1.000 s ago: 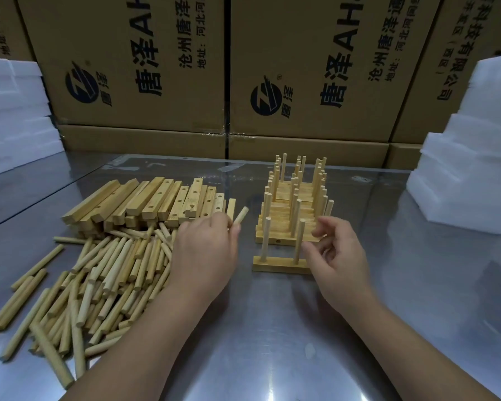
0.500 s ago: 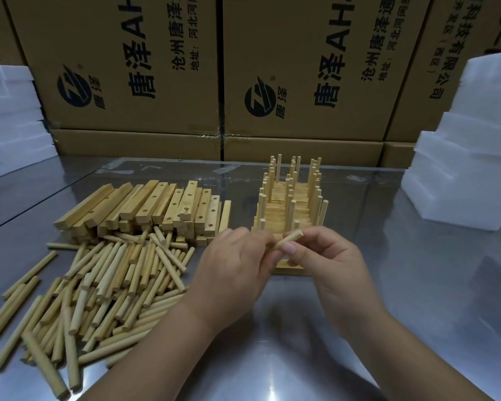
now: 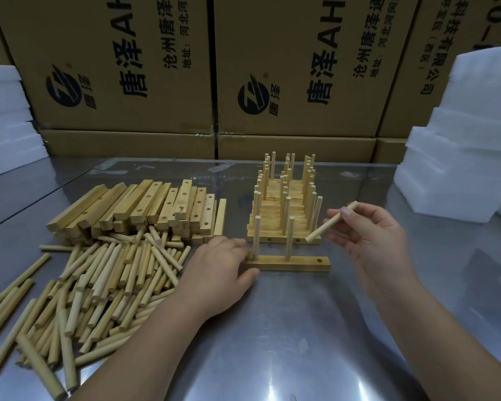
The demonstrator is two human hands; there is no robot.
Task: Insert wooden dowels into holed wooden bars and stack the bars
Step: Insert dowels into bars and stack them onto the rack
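While a holed wooden bar [image 3: 295, 266] on the tabletop [image 3: 272, 342] is gripped at its left end by the left hand [image 3: 217, 273], a tilted dowel [image 3: 329, 224] is pinched in the fingers [image 3: 356, 212] of the right hand [image 3: 370, 235] above the bar's empty right hole, near the stacked bars [image 3: 281, 209].

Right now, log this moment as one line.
left hand: grips front bar | right hand: pinches dowel | bar: two upright dowels, right hole empty
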